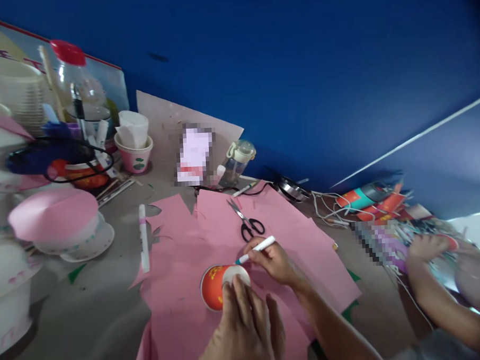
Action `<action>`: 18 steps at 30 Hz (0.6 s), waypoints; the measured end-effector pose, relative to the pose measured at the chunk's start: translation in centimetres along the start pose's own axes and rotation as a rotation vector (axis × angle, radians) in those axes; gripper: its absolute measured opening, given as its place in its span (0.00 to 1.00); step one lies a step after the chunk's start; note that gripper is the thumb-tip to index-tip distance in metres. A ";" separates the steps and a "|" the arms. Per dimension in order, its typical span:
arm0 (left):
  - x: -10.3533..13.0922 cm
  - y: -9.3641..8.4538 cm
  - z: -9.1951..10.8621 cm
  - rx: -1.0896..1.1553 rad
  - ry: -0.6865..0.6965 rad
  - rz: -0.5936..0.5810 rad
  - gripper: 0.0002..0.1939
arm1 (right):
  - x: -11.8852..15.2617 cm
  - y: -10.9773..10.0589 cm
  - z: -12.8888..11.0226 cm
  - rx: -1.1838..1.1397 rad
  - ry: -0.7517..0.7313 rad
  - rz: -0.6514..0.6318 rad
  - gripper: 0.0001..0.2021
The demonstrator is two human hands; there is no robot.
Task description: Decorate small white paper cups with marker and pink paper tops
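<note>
A red paper cup (213,290) with yellow print is on the large pink paper sheet (182,315), its rim to the left and its white base under my fingertips. My left hand (246,328) presses on that base and steadies the cup. Between thumb and fingers, my right hand (273,261) pinches a white marker (262,245) whose teal tip points left, close beside the cup. I cannot tell whether the tip touches the paper. Black-handled scissors (246,222) lie partly spread on the pink sheet, beyond my right hand. Another white marker (144,237) lies near the sheet's left edge.
A phone (195,155) leans upright at the back, beside a clear bottle (239,159). Stacked paper cups, a pink-topped cup (54,217) and a red-capped jug (74,76) crowd the left. At right are cables, a roll of tape (292,188) and another person's hands (428,246).
</note>
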State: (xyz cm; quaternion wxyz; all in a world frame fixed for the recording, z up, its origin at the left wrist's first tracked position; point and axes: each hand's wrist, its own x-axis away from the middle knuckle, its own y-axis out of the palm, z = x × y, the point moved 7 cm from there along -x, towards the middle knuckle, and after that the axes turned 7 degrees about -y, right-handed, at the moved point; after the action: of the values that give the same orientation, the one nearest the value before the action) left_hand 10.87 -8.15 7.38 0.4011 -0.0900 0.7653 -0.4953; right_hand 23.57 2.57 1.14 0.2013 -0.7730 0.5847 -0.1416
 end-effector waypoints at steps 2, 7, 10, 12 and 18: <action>-0.2 -0.3 -0.6 0.057 -0.007 -0.011 0.16 | 1.8 -0.1 -0.4 0.028 -0.012 0.057 0.13; -1.2 0.2 -2.5 0.185 0.112 -0.160 0.26 | 5.4 0.6 -2.2 0.126 -0.165 0.178 0.06; -1.9 0.4 -3.5 0.318 0.208 -0.279 0.32 | 7.1 1.4 -3.8 0.226 -0.275 0.236 0.05; -2.2 0.5 -4.1 0.366 0.244 -0.337 0.30 | 8.1 2.0 -5.0 0.280 -0.345 0.264 0.04; -2.5 0.4 -6.2 0.430 0.147 -0.240 0.26 | 9.6 4.4 -6.4 0.422 -0.459 0.242 0.07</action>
State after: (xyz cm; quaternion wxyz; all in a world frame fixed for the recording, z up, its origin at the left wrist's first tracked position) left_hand 8.26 -2.34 9.54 0.2926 -0.0564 0.6532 -0.6961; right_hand 19.62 -8.63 4.48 0.4986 -0.6512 0.5693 -0.0569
